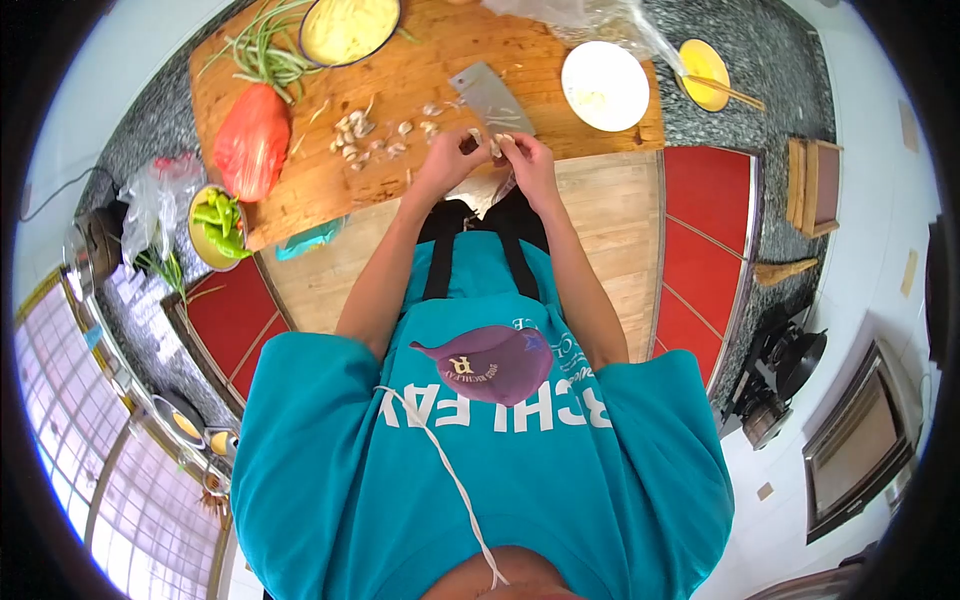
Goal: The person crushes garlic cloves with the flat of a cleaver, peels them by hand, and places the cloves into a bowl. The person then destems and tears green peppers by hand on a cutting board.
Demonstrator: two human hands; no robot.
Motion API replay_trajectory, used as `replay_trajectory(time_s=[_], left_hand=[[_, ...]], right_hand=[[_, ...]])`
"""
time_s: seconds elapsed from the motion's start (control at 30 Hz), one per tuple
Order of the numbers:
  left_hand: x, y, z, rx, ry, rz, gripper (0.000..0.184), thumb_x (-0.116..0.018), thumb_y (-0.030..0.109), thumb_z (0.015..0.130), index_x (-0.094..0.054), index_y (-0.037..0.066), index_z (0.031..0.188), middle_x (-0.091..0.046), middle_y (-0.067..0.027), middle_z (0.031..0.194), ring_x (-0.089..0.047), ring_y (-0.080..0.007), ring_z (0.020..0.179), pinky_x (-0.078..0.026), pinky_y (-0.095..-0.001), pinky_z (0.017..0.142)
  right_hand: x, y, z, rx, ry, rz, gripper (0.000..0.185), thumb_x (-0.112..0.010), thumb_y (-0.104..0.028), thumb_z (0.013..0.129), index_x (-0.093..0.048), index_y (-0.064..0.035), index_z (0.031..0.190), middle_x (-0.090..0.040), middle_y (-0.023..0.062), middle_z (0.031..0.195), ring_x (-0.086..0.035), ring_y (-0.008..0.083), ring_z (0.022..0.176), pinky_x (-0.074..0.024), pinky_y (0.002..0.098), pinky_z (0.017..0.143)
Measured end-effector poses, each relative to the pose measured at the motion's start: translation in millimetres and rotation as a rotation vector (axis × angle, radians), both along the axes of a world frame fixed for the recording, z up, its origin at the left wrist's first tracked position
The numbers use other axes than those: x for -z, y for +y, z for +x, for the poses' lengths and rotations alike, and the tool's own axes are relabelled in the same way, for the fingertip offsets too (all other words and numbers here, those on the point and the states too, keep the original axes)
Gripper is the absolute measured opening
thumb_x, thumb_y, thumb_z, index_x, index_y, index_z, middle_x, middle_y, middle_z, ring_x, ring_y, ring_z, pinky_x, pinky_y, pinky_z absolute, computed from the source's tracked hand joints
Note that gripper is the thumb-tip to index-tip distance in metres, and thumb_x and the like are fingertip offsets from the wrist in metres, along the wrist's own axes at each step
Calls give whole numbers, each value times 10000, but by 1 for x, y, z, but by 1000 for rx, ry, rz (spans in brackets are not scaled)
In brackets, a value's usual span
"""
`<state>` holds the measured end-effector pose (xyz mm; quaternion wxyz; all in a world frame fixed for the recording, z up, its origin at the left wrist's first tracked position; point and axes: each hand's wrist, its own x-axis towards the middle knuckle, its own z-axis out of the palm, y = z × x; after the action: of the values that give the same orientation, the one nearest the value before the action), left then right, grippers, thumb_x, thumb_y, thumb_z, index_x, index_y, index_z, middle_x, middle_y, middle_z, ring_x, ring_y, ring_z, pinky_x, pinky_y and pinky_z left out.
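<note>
At the near edge of the wooden board, my left hand (452,162) and my right hand (530,165) meet with fingertips pinched together. Between them is a small pale garlic clove (496,147), partly hidden by the fingers. Just beyond the hands lies a cleaver (487,92), flat on the board, with whitish bits on its blade. Left of it, several garlic cloves (350,130) and loose skins are scattered. A white bowl (612,75) on the right holds a few pale pieces.
The wooden board (420,75) also bears a red plastic bag (252,140), long green stalks (262,50) and an enamel basin (398,22) with yellowish contents. Green peppers sit in a bowl (205,240) at left. A yellow bowl (705,72) with chopsticks (740,95) stands on the right counter.
</note>
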<state>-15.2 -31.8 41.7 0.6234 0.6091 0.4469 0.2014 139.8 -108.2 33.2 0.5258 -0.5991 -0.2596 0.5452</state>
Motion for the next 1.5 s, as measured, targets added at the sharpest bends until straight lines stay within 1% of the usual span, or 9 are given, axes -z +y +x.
replay_trajectory(time_s=[0.13, 0.33, 0.4, 0.5, 0.6, 1.0, 1.2, 1.27, 1.5], left_hand=[[-11, 4, 48, -52, 84, 91, 244, -686, 210, 881, -658, -33, 888, -568, -75, 631, -456, -108, 599, -406, -325, 552], [7, 4, 111, -154, 167, 134, 280, -694, 230, 870, -652, -46, 858, -622, -168, 654, -572, -196, 569, -450, -379, 560], [14, 2, 120, -186, 202, 143, 281, -693, 229, 870, -651, -48, 855, -636, -182, 671, -577, -211, 565, -462, -381, 570], [14, -3, 127, -276, 216, 174, 299, -703, 237, 873, -639, -54, 840, -639, -193, 673, -602, -275, 572, -472, -391, 577], [2, -4, 119, -318, 330, 251, 317, -724, 241, 870, -631, -59, 825, -648, -207, 685, -630, -331, 602, -477, -415, 578], [-3, -38, -28, -895, 624, 177, 333, -744, 259, 871, -684, -68, 870, -694, -191, 704, -686, -278, 616, -519, -380, 595], [-10, -26, -108, -851, 727, 62, 302, -735, 266, 869, -704, -34, 852, -693, -199, 719, -684, -330, 649, -534, -410, 642], [21, -20, -135, -843, 579, 340, 210, -704, 203, 872, -711, -7, 875, -686, -212, 783, -678, -347, 711, -534, -417, 673], [7, 5, -165, -774, 449, 538, 137, -659, 83, 866, -697, 4, 970, -659, -199, 890, -650, -389, 796, -534, -430, 713]], right_hand=[[-1, -2, 46, 186, 43, 13, 211, -639, -167, 978, -646, 36, 1033, -690, 75, 860, -657, 117, 757, -534, 253, 678], [-5, 12, 112, 149, -648, 128, 229, -697, -151, 910, -645, 30, 1039, -687, 111, 817, -655, 207, 681, -520, 320, 635], [-4, 19, 128, 69, -612, 18, 225, -712, -120, 881, -648, 19, 1045, -682, 152, 929, -655, 280, 826, -526, 360, 736], [2, 24, 143, -110, -1121, 242, 262, -732, -84, 834, -642, -4, 1067, -612, 187, 1149, -491, 383, 1161, -423, 479, 971], [-15, 28, 137, -77, -1236, 343, 279, -730, -95, 832, -636, -4, 1078, -616, 187, 1123, -500, 388, 1126, -424, 485, 973], [2, 41, 7, -549, -569, 338, 122, -686, -106, 875, -638, 2, 904, -666, 163, 830, -661, 333, 768, -522, 419, 681], [2, 51, -58, -551, -625, 308, 93, -674, -95, 875, -649, -11, 908, -648, 171, 802, -646, 354, 741, -512, 437, 659], [4, 62, -80, -526, -697, 315, 91, -662, -91, 879, -651, -11, 920, -644, 172, 817, -640, 361, 766, -508, 448, 676], [15, 90, -118, -434, -1162, 440, 105, -654, -35, 864, -653, -32, 968, -589, 167, 931, -553, 377, 945, -465, 459, 813]])
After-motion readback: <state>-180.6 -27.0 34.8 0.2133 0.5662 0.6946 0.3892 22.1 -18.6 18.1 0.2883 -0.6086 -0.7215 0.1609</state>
